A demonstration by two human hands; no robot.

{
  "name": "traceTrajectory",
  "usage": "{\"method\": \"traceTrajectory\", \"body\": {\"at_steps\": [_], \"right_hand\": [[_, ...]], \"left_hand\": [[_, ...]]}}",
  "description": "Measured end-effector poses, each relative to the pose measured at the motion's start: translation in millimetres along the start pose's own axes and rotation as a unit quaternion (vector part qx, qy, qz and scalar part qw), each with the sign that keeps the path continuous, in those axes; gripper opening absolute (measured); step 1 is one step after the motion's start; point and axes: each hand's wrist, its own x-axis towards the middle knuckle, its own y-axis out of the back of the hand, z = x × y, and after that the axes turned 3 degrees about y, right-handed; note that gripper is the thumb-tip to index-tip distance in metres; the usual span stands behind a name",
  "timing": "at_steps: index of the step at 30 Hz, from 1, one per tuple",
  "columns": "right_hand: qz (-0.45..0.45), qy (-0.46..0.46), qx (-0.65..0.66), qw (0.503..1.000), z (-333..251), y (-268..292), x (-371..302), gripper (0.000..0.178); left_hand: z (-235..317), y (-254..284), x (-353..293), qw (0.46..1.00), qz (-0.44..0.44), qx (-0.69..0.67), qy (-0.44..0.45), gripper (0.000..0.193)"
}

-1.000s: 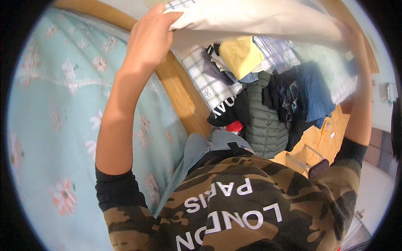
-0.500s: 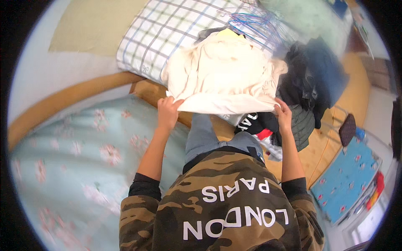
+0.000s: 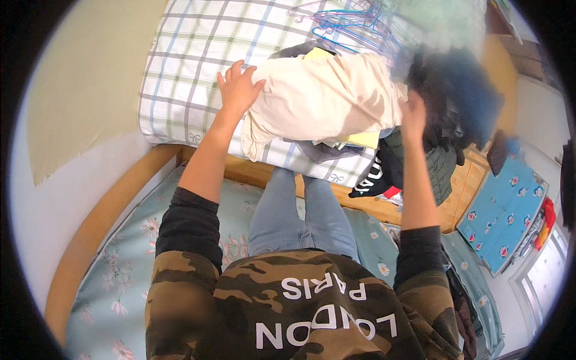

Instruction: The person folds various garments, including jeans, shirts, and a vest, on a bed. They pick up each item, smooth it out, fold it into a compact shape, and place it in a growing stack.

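Lying on a yellow cloth point(image 3: 363, 140) over checked bedding point(image 3: 180, 84), one cream garment point(image 3: 321, 99) is best smoothed outward from its middle, left hand point(image 3: 238, 90) open at one edge, right hand point(image 3: 413, 118) at the other, grip undeterminable.

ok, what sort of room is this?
Probably a bedroom, perhaps a shared one: white plaid fabric bedding with green, grey and blue lines, pale-teal floral fabric beside a light-brown wooden rail, and thin blue and purple clothes hangers lying on the plaid.
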Motion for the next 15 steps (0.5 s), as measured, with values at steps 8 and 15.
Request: {"method": "traceTrajectory", "body": {"at_steps": [8,15], "right_hand": [[-0.131,-0.450,0.569,0.676,36.8,-116.9,-100.4,0.059],[-0.114,-0.476,0.625,0.608,-22.3,-145.9,-59.8,0.051]], "left_hand": [[52.1,-88.8,-35.9,0.947,-0.210,-0.238,-0.045,0.043],[55.4,-100.1,-52.9,0.942,-0.232,-0.242,-0.007,0.038]]}}
